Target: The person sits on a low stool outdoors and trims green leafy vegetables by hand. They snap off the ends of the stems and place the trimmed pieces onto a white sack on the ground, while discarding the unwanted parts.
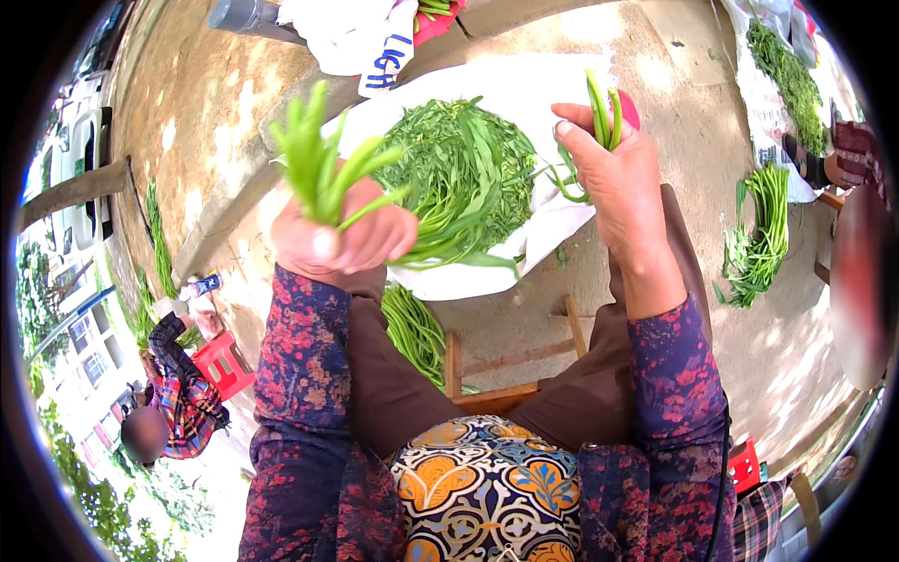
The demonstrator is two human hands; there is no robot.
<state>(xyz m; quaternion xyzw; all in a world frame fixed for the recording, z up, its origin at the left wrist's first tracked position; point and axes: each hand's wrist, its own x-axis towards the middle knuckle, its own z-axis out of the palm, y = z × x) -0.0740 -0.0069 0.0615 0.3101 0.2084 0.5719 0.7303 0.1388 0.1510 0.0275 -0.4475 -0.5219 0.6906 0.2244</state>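
My left hand (365, 232) is closed around a bunch of green leafy stems (312, 165), which look like water spinach. The bunch is blurred, its pale ends up and its long leaves seeming to trail to the right. In my right hand (625, 190) are a few short green stems (599, 109), pinched near the thumb. Something pink-red (628, 111) shows behind those fingers; I cannot tell what it is. Under and between both hands, a heap of green leaves (428, 137) lies on a white plastic sheet (555, 81).
More long stems (414, 330) lie between my knees, by a wooden stool frame (453, 362). A bundle of greens (765, 232) rests on the ground at right, near another person. At left, a person in plaid (186, 414) is beside a red plastic stool (225, 365). A white bag (344, 35) is ahead.
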